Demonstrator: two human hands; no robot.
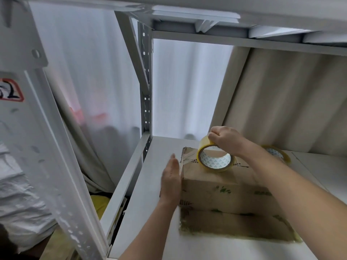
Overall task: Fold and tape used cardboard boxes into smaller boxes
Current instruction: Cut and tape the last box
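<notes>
A brown cardboard box [221, 186] with green print lies on the white shelf [150, 222]. Clear tape runs over its far left corner. My right hand [225, 139] grips a yellowish tape roll [214, 158] by its upper rim and holds it on edge on the box's top. My left hand [170, 181] is flat, fingers together, palm pressed against the box's left end. A loose flap of the box [234, 224] lies flat on the shelf in front of it.
A second tape roll [277, 153] sits behind my right forearm. White metal rack posts [145, 91] stand at the left and back, with a shelf overhead. Pale curtains hang behind. White sacks [20, 194] and a yellow object [100, 203] lie below left.
</notes>
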